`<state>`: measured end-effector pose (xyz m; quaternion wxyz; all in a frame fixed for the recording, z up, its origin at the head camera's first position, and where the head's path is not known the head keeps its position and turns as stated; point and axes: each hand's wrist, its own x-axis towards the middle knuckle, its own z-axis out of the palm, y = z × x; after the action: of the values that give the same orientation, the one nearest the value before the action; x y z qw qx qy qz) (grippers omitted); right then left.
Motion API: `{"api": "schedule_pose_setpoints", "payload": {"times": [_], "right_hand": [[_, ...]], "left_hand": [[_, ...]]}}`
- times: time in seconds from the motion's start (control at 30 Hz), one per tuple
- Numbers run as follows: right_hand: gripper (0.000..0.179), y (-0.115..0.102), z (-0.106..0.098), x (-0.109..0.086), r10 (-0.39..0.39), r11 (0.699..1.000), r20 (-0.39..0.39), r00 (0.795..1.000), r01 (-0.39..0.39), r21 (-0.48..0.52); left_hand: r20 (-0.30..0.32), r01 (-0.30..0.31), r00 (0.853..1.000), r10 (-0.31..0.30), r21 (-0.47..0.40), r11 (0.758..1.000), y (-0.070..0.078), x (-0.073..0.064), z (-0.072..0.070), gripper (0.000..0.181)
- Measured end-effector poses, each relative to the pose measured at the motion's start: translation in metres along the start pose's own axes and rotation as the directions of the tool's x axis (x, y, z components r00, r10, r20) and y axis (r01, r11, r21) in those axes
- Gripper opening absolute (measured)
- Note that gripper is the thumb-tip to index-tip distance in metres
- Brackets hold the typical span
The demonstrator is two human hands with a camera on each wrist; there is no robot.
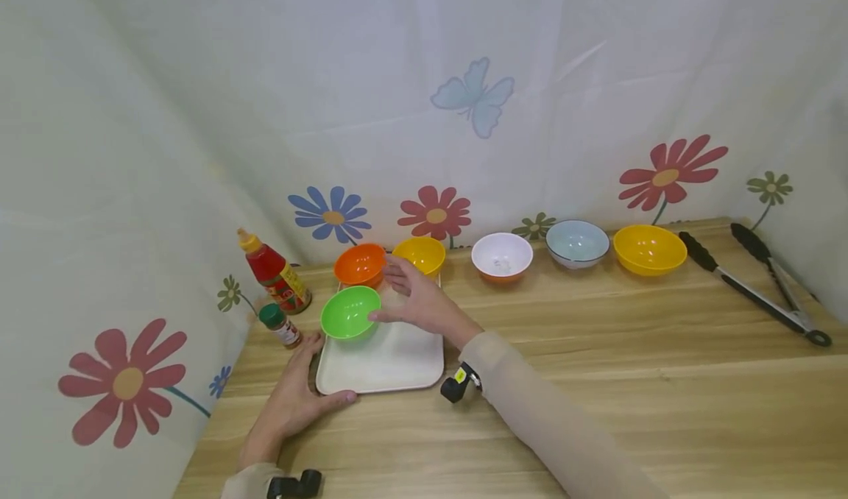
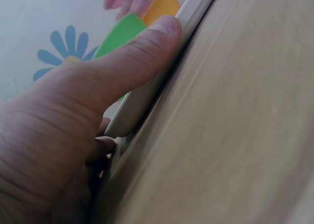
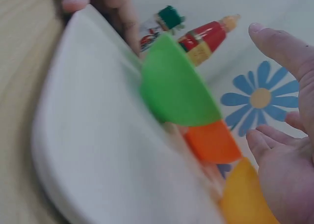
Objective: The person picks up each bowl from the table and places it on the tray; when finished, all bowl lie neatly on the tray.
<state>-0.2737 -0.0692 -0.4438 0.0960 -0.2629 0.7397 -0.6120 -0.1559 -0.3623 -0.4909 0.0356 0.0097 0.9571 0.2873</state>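
Note:
A white tray lies on the wooden table, and my left hand holds its near left corner. The thumb lies along the front edge and the fingers are at the left side; in the left wrist view some fingers are hidden behind the tray corner. On the tray's left part sits a green bowl. My right hand hovers just right of it, thumb and fingers spread, holding nothing in the right wrist view. An orange bowl and a yellow bowl stand at the tray's far end.
Left of the tray stand a red sauce bottle and a green-capped spice jar. Along the back are a white bowl, a pale blue bowl and another yellow bowl. Black-handled tongs lie far right. A floral curtain hangs behind.

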Motion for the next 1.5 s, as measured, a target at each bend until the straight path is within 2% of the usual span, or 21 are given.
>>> {"api": "schedule_pose_setpoints", "payload": {"times": [0.13, 0.27, 0.47, 0.57, 0.87, 1.23, 1.5], "right_hand": [[0.104, -0.013, -0.019, -0.004, -0.057, 0.995, -0.044, 0.997, 0.060, 0.074], [0.099, -0.026, -0.041, -0.013, -0.115, 0.989, -0.088, 0.989, 0.123, 0.087], [0.097, -0.042, -0.076, -0.025, -0.230, 0.973, -0.160, 0.960, 0.232, -0.004], [0.097, -0.047, -0.094, -0.032, -0.257, 0.966, -0.180, 0.949, 0.253, -0.047], [0.097, -0.050, -0.144, -0.059, -0.261, 0.962, -0.252, 0.932, 0.228, -0.152], [0.098, -0.046, -0.206, -0.090, -0.229, 0.966, -0.346, 0.910, 0.171, -0.192], [0.097, -0.047, -0.243, -0.121, -0.201, 0.967, -0.430, 0.880, 0.106, -0.233]], "left_hand": [[0.001, 0.012, 1.000, -0.012, 0.004, 1.000, 0.001, 0.001, 0.001, 0.139], [0.005, 0.007, 1.000, -0.007, 0.000, 1.000, 0.002, 0.001, 0.001, 0.139], [-0.009, -0.014, 1.000, 0.014, 0.001, 1.000, 0.002, 0.003, 0.001, 0.139], [-0.006, -0.018, 1.000, 0.018, -0.002, 1.000, 0.001, 0.004, 0.001, 0.138], [-0.007, -0.018, 1.000, 0.019, 0.007, 1.000, -0.002, 0.003, 0.001, 0.137], [-0.017, -0.043, 0.999, 0.043, -0.007, 0.999, 0.000, 0.000, -0.001, 0.135], [-0.008, -0.045, 0.999, 0.045, -0.002, 0.999, -0.001, 0.001, 0.001, 0.135]]}}
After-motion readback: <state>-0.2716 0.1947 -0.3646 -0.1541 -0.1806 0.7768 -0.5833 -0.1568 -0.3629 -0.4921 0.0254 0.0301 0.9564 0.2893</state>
